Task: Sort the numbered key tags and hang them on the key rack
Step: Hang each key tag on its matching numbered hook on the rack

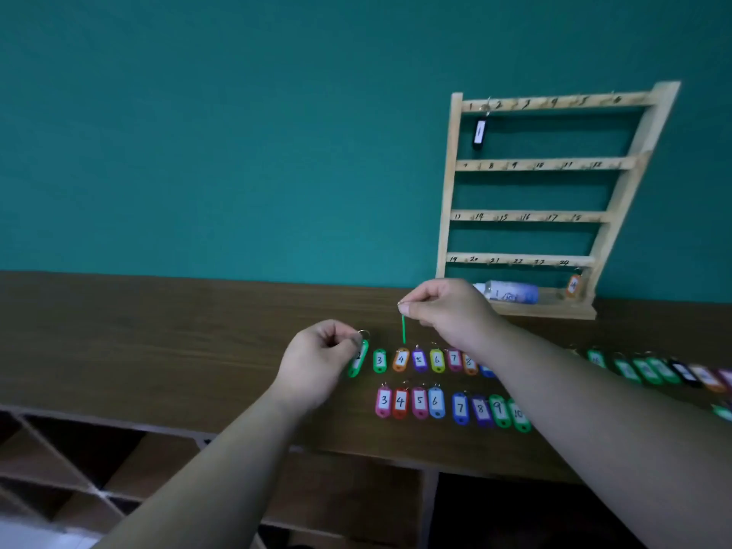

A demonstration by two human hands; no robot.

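Note:
My left hand (317,360) pinches the ring end of a green tag (358,360) at the left end of the upper row. My right hand (447,311) pinches a second green tag (403,330), which hangs edge-on just above the orange 4 tag (401,359). Two rows of coloured numbered tags lie on the wooden table (158,350); the lower row begins with a pink 3 tag (383,401). The wooden key rack (538,200) leans on the teal wall, with a black 1 tag (479,132) on its top bar and an orange tag (573,286) low on its right.
A clear plastic bottle (511,292) lies on the rack's bottom shelf. More tags (653,370), blurred, stretch to the right edge of the table. Below the table's front edge are open wooden compartments (119,469).

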